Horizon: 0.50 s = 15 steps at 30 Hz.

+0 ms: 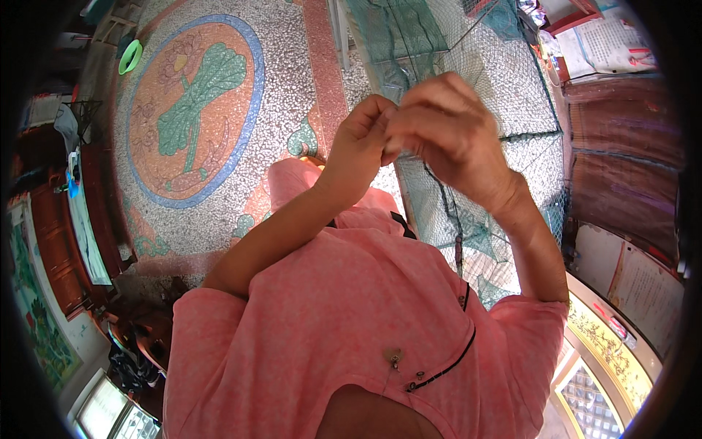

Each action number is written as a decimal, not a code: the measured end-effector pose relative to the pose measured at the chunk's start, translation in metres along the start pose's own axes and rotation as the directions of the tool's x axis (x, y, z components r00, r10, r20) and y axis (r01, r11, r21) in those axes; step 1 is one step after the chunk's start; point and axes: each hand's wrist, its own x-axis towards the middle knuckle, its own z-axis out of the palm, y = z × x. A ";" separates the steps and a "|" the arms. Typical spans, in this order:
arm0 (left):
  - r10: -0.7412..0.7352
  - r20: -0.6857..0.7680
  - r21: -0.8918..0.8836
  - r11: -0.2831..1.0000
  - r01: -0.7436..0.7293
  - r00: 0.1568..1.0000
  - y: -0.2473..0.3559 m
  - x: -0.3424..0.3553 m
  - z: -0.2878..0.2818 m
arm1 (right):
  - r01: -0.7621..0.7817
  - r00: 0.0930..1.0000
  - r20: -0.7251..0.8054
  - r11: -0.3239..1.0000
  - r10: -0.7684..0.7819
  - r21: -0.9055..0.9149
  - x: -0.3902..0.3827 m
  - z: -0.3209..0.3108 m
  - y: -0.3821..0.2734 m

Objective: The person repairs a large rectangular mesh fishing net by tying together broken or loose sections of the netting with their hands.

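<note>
My left hand [358, 146] is raised in front of my chest, its fingertips pinched together and meeting those of my right hand [453, 139]. My right hand arches over them with bent fingers closed toward the thumb. Whatever lies between the fingertips is hidden or too small to make out. Green netting [475, 219] with dark cords and framing stretches just beneath and beyond my right hand. I wear a pink top [351, 307], and pink cloth covers my lap below my left hand.
The speckled floor [292, 73] has a round lotus inlay [194, 110]. A small green basin [130, 57] lies at upper left. Wooden doors and furniture [58, 249] line the left edge. A dark brown surface [621, 175] and pale printed sheets [603, 47] fill the right side.
</note>
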 end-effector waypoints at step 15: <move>0.454 0.374 0.557 0.587 -0.588 0.809 0.028 0.002 0.021 | 0.146 0.862 -0.167 0.081 0.479 0.986 0.007 -0.132 -0.004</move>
